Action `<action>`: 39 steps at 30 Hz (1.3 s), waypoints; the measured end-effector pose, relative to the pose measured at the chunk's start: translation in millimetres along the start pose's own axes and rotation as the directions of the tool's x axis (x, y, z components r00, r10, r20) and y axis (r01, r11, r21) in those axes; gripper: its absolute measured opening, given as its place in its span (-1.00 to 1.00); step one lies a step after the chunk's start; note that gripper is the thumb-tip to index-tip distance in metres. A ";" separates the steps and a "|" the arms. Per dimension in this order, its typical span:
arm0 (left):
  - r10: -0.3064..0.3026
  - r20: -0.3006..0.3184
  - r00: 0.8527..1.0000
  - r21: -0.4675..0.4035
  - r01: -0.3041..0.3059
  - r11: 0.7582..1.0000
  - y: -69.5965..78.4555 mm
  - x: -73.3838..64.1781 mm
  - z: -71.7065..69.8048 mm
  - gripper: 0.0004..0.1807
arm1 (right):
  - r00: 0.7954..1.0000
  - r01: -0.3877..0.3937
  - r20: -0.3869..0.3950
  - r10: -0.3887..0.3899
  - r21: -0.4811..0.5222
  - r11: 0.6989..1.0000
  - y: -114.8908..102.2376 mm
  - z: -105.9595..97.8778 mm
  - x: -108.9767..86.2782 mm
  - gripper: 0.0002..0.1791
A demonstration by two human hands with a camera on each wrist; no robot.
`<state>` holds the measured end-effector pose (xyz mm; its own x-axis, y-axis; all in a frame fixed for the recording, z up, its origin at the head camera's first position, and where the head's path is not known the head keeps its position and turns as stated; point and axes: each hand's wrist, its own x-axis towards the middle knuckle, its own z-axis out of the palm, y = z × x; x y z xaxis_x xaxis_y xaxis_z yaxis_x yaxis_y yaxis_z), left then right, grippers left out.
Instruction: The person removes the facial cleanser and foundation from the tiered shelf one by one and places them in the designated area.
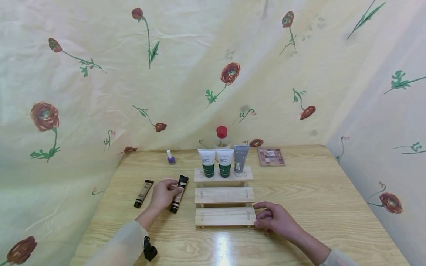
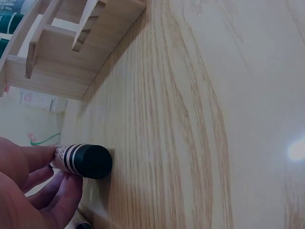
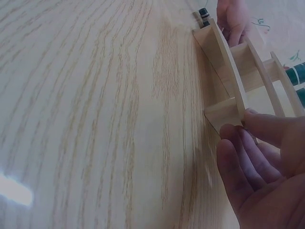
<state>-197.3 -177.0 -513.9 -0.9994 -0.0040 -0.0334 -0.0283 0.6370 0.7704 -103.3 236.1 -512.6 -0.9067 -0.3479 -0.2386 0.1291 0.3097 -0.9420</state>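
Now left hand (image 1: 163, 193) around tube (image 1: 179, 193)

Counter (image 1: 299, 192): light wood grain, glare spot at near edge. Directly on it: 3-step wooden rack (image 1: 223, 195) at centre; clear bottle w/ red cap (image 1: 221, 137) behind rack; purple nail polish (image 1: 171, 157) rear left; eyeshadow palette (image 1: 271, 156) rear right; two black-capped tubes (image 1: 143, 193) left of rack.

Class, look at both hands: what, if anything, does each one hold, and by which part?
The left hand grips a black-capped cosmetic tube around its middle. The right hand holds nothing; its fingers touch the right end of the wooden stepped rack.
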 end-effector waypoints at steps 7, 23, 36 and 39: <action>-0.009 0.027 1.000 0.046 0.008 0.999 -2.2 2.0 1.1 -0.68 | 1.000 -0.004 0.006 0.004 0.004 1.000 -1.9 -0.7 0.0 -0.33; 0.136 0.039 0.990 0.121 -0.140 0.983 20.2 0.3 -16.6 -0.66 | 1.000 0.005 0.010 -0.005 -0.003 1.000 -0.9 -1.0 0.8 -0.33; 0.380 0.029 0.925 -0.255 -0.360 0.897 75.4 1.8 -13.4 -0.48 | 1.000 -0.006 0.008 0.006 0.025 1.000 2.4 -1.2 1.8 -0.32; 0.394 0.032 0.919 -0.340 -0.360 0.869 86.8 3.7 -9.2 -0.46 | 1.000 -0.007 0.005 0.007 0.028 1.000 3.1 -1.5 2.1 -0.31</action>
<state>-203.6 -128.8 -441.3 -0.9287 0.2720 0.2519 0.3293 0.2932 0.8976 -105.4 237.7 -515.7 -0.9036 -0.3506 -0.2463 0.1466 0.2872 -0.9466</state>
